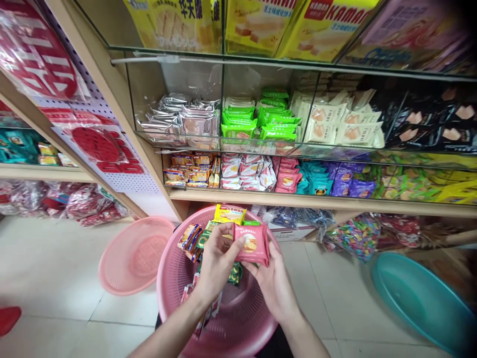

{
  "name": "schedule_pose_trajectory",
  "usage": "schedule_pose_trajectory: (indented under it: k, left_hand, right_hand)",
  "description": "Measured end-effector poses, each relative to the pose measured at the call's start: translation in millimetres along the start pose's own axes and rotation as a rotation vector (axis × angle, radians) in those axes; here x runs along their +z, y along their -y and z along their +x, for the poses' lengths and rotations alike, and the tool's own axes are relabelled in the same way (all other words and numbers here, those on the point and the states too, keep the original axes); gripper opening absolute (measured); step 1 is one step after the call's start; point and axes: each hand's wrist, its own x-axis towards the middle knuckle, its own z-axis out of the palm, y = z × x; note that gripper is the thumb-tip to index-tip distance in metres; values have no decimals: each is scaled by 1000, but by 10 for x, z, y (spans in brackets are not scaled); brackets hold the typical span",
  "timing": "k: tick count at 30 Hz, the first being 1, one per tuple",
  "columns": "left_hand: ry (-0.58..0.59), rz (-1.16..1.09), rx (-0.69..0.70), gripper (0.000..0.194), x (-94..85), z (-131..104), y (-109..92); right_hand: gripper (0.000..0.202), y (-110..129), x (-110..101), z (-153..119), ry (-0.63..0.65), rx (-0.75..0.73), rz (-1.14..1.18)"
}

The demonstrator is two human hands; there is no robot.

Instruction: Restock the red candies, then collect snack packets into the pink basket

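Between my two hands is a red-pink snack packet (252,242), held over a pink plastic basket (257,330). My left hand (221,251) pinches its left side, with the thumb on the front. My right hand (274,278) grips the packet's right and lower edge. Inside the basket lie a yellow KAMAN packet (230,214), orange-and-blue packets (191,239), green packets (235,273) and some red-and-white ones (186,293). Parts of these are covered by my hands and forearms.
A shelf with glass dividers stands ahead, its lowest row holding pink packets (287,180), teal packets (316,179) and purple packets (350,180). On the floor sit a second pink basket (115,263) at left and a teal basin (413,298) at right. Bagged goods (357,236) lie under the shelf.
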Motion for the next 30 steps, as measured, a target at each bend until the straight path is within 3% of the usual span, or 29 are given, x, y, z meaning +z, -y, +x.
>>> schedule_pose_trajectory:
  k: [4,6,10,12,14,19,24,30]
  left_hand:
    - [46,267,43,41,-49,-56,-3]
    - [81,518,159,53,-98,-79,-57]
    - [378,1074,451,86,-139,-124,-210]
    - [504,1284,517,88,-106,-147,-238]
    - [542,1412,543,82,-50,-161,-206]
    - [495,1519,517,74,44,-184,-28]
    - [466,1550,470,69,24,-271,13]
    - [592,1503,484,66,-22,-316,-32]
  right_hand:
    - [27,-19,-52,-42,-16,-34,-107]
    - [26,-30,-94,-50,-25,-31,-122]
    - [28,-63,-164,-74,-58,13,-137]
    - [32,-85,-175,-103,-78,28,-124]
    - [35,-105,-168,-138,-93,31,-106]
    - [35,-138,-125,-213,-99,35,-101]
    - [40,-195,-144,-266,-120,59,-69]
    - [47,-202,-177,-351,-108,101,-84]
